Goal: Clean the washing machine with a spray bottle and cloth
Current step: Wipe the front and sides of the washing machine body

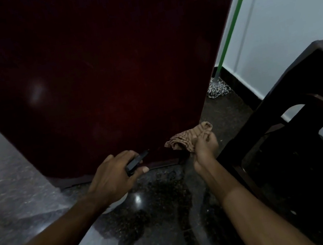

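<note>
While the dark red side panel of the washing machine (92,74) fills the far and upper part of the view, both hands work near its lower edge, just above the floor. Left hand (114,177): fingers curled round the black trigger head of the spray bottle (136,162), thumb extended toward the right, nozzle pointing at the bottom of the panel; a pale rounded part of the bottle body shows beneath the hand, and its contents cannot be made out. Right hand (204,149): fingers closed on a bunched, striped tan cloth (189,139), which lies at the machine's lower right corner; whether the cloth touches the panel cannot be told. The two hands are near each other but apart, the left one to the left of the right.

Floor (18,189): dark polished speckled stone, with bright reflections near the left forearm. Right of the machine, a green mop handle (238,13) leans against the pale wall (290,4), and its black-and-white string head (218,89) rests on the floor at the black skirting, far behind the cloth. Near right: a dark brown plastic stool or chair (297,121) with open cut-outs, standing just beside the right forearm.
</note>
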Tool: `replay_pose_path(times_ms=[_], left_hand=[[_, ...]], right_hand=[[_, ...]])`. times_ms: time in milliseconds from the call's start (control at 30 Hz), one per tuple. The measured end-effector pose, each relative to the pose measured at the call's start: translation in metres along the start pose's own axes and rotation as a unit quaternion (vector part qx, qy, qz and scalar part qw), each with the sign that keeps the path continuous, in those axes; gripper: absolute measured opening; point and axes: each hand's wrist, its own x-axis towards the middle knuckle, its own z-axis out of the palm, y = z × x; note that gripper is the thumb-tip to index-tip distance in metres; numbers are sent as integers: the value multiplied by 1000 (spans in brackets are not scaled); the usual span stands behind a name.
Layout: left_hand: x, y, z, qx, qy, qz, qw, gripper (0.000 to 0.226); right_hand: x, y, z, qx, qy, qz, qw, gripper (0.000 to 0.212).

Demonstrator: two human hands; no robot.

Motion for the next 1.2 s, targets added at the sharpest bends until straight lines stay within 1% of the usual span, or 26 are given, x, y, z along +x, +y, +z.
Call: replay_pose_path(times_ms=[67,133,200,233,267,300,367,400,433,467,500,533,567,600,633,733,800,867,933,1000,1033,1067,1133,1167,1200], left_hand=[[-1,-1,0,0,-1,9,1000,62],[-2,-4,-2,5,2,15,1000,61],[-4,-6,-3,5,4,13,1000,60],[-5,-7,-4,5,7,12,1000,60],[-6,-9,-4,4,10,12,1000,59],[-6,-10,-5,3,12,13,1000,58],[-9,-13,-5,2,14,12,1000,57],[-10,-14,-5,4,14,11,1000,57],[-11,-16,-5,7,13,10,1000,57],[-12,-18,-5,10,12,7,1000,57],[-13,-20,-5,15,10,5,1000,57],[-15,-21,-5,18,12,4,1000,57],[-16,-23,-4,22,16,5,1000,57],[-16,-24,-5,23,19,6,1000,56],[-17,-25,-5,24,21,7,999,55],[-18,-28,-6,29,30,9,999,50],[-20,-30,-5,31,28,10,999,51],[-23,-32,-5,28,31,5,999,54],[-23,-33,-5,24,32,0,999,55],[-24,-35,-6,23,30,-6,999,56],[-25,-35,-7,25,28,-9,999,57],[-26,-36,-8,28,26,-11,999,58],[-28,-36,-9,32,26,-12,999,60],[-28,-37,-9,32,26,-11,999,60],[-28,-37,-10,32,26,-11,999,60]], right_hand=[[-1,8,1,-8,11,16,1000,37],[-1,24,-4,1,0,93,996,50],[-2,33,-8,11,-22,162,987,49],[-3,35,-7,12,-24,177,984,48],[-2,37,-5,15,-18,177,984,48],[-1,39,-5,14,-3,154,988,50],[-7,37,0,-9,31,75,997,45],[-13,34,3,-20,35,38,998,42],[-18,35,8,-24,37,14,999,40],[-19,39,12,-23,37,12,999,40],[-20,45,15,-13,33,41,999,37],[-22,48,17,-10,22,91,996,33],[-23,51,17,-12,4,151,989,33],[-23,55,16,-20,-8,192,981,35],[-23,58,14,-34,-15,206,978,37],[-27,58,11,-59,-27,185,981,39],[-31,55,14,-20,-43,169,984,49],[-33,47,21,18,-50,119,992,53],[-40,42,30,6,-51,50,997,49],[-50,48,35,-15,-44,19,999,45],[-53,53,36,-20,-34,28,999,49],[-56,58,35,-15,-26,57,998,53],[-60,63,35,15,-19,132,991,53],[-63,63,35,24,-15,145,989,51],[-66,62,36,31,-22,132,991,45]])
